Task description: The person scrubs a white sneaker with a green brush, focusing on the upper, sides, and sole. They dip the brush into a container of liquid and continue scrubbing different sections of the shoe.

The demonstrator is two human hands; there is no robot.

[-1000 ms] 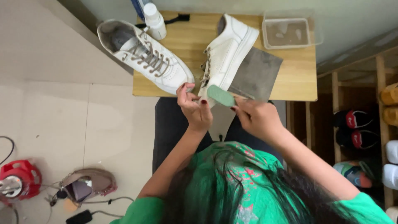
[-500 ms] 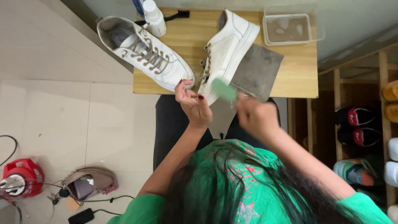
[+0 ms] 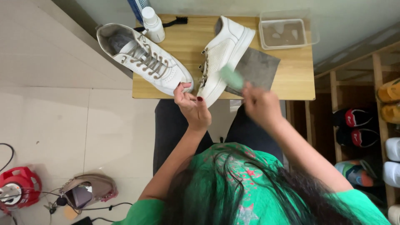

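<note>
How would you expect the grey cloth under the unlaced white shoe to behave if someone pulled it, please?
The grey cloth lies flat and thin on the wooden table, so it is probably floppy and light. The unlaced shoe rests on one edge, so a pull would likely drag or tip it.

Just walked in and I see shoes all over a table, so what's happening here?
A person in a green top sits at a small wooden table and works on a white sneaker tipped on its side. The left hand steadies its toe end, while the right hand holds a blurred pale green pad against its side. A grey cloth lies under the shoe. A second white sneaker, a white bottle and a clear plastic tub also sit on the table.
</note>
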